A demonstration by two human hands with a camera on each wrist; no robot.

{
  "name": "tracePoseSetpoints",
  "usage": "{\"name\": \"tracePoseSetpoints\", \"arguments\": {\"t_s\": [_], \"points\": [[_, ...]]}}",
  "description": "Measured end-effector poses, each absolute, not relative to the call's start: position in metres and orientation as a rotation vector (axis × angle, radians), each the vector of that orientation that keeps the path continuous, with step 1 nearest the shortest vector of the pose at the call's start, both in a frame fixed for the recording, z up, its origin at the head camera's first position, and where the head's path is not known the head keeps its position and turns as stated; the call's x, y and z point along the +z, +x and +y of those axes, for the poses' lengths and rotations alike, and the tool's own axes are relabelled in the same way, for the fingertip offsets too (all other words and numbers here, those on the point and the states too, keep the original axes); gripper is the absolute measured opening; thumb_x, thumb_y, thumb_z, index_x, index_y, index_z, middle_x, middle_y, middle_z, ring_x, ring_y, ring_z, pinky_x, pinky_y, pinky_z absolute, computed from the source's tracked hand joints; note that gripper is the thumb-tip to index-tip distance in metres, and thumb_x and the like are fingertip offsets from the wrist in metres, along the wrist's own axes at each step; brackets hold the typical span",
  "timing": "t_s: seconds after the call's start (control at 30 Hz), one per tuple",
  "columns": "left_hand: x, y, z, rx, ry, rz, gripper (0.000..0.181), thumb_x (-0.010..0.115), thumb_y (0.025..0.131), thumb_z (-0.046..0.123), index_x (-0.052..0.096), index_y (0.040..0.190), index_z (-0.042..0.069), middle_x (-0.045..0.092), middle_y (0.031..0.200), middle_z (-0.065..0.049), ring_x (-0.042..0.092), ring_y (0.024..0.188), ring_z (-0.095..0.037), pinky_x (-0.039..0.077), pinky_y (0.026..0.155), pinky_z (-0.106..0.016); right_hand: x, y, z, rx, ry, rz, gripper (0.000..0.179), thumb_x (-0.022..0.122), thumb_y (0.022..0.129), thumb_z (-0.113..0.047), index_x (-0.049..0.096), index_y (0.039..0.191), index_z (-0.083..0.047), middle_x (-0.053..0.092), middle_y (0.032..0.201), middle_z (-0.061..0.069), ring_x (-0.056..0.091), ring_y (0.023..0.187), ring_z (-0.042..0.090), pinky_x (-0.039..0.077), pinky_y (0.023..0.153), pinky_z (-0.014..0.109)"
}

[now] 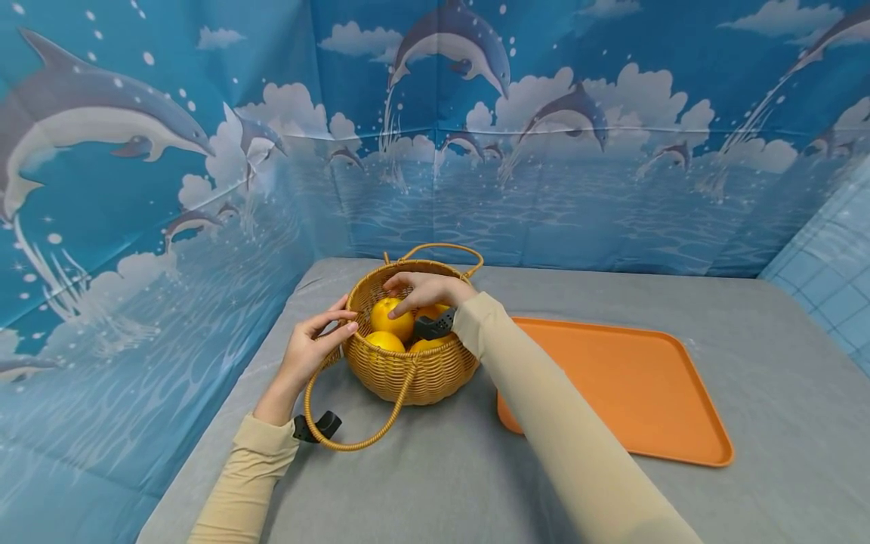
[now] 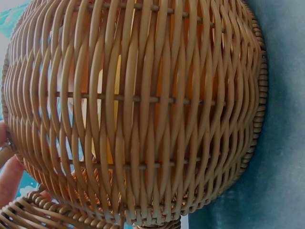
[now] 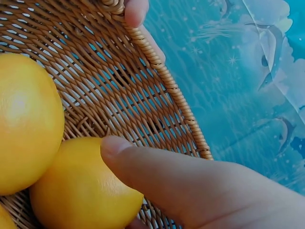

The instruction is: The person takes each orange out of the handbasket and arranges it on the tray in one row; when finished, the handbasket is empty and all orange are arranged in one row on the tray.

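Note:
A woven wicker basket (image 1: pixel 414 378) with two hoop handles holds several round yellow-orange fruits that look like oranges. At its left rim, my left hand (image 1: pixel 309 351) grips the edge between thumb and fingers; in the left wrist view the basket's wall (image 2: pixel 143 119) hides most of that hand. My right hand (image 1: pixel 428 291) reaches inside over one orange (image 1: pixel 387 323). Seen from the right wrist, the thumb (image 3: pixel 157 171) lies against an orange (image 3: pixel 81 191), with the other fingers mostly hidden. A second orange (image 3: pixel 24 124) sits beside it.
An orange tray (image 1: pixel 625 385) lies right of the basket, partly under the right forearm. One basket handle (image 1: pixel 356 446) hangs toward the front and the other stands at the back. Dolphin-printed curtains (image 1: pixel 544 204) border the grey tabletop (image 1: pixel 435 483).

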State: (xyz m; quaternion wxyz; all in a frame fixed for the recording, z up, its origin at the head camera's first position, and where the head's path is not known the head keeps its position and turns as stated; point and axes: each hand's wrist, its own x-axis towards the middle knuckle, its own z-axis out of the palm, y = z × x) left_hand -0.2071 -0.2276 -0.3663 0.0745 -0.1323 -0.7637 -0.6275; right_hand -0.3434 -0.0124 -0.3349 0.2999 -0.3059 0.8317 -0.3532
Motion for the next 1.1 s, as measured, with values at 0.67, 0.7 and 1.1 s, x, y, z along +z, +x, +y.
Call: {"name": "tracePoseSetpoints", "arguments": {"t_s": [0.67, 0.7, 1.1], "points": [[-0.368, -0.207, -0.229, -1.869, -0.402, -2.303, 0.036, 0.063, 0.091, 0.013, 0.059, 0.116, -0.013, 0.038, 0.145, -0.012, 0.031, 0.136, -0.022, 0.031, 0.107, -0.046, -0.334, -0.347, -0.021, -0.708, -0.975, 2.225, 0.059, 0.063, 0.091, -0.022, 0.038, 0.145, -0.014, 0.036, 0.147, 0.003, 0.031, 0.135, 0.021, 0.03, 0.109, 0.037], [-0.368, -0.207, -0.229, -1.867, -0.4, -2.307, 0.036, 0.063, 0.091, 0.013, 0.059, 0.116, -0.013, 0.038, 0.145, -0.012, 0.031, 0.136, -0.022, 0.032, 0.107, -0.046, -0.334, -0.347, -0.022, -0.698, -0.972, 2.229, 0.059, 0.063, 0.091, -0.023, 0.038, 0.145, -0.014, 0.037, 0.147, 0.002, 0.031, 0.135, 0.021, 0.03, 0.108, 0.037], [-0.367, -0.206, -0.228, -1.864, -0.384, -2.311, 0.034, 0.064, 0.091, 0.014, 0.061, 0.114, -0.011, 0.039, 0.145, -0.011, 0.032, 0.136, -0.023, 0.034, 0.106, -0.044, -0.332, -0.354, -0.036, -0.61, -0.903, 2.242, 0.057, 0.068, 0.088, -0.021, 0.046, 0.14, -0.022, 0.041, 0.141, 0.006, 0.039, 0.128, 0.022, 0.039, 0.101, 0.037]]}}
